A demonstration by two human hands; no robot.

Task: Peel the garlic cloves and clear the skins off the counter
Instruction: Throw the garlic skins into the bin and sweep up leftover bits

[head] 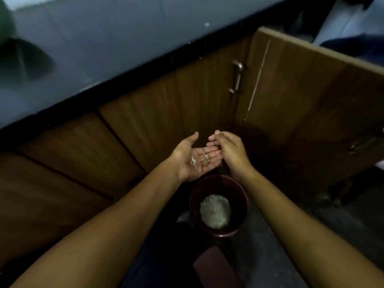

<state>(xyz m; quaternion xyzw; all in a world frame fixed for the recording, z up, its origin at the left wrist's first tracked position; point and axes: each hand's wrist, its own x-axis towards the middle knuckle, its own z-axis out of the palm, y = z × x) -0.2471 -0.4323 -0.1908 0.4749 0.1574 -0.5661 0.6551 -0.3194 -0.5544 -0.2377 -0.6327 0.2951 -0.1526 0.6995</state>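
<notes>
Here, garlic skins lie on the flat, open left hand; right hand curls alongside, grip perhaps empty, unclear.

Left hand palm-up, right hand alongside

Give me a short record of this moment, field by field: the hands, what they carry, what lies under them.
left hand: palm up, fingers straight
garlic skins: a few pale scraps lying on the left palm
right hand: back to the camera, fingers bent over the left fingertips; whether it pinches anything is hidden
bin: dark red, on the floor below the hands
pale crumpled mass: inside the bin
cabinet door: standing open at right
counter: grey, top left, blurred
</notes>
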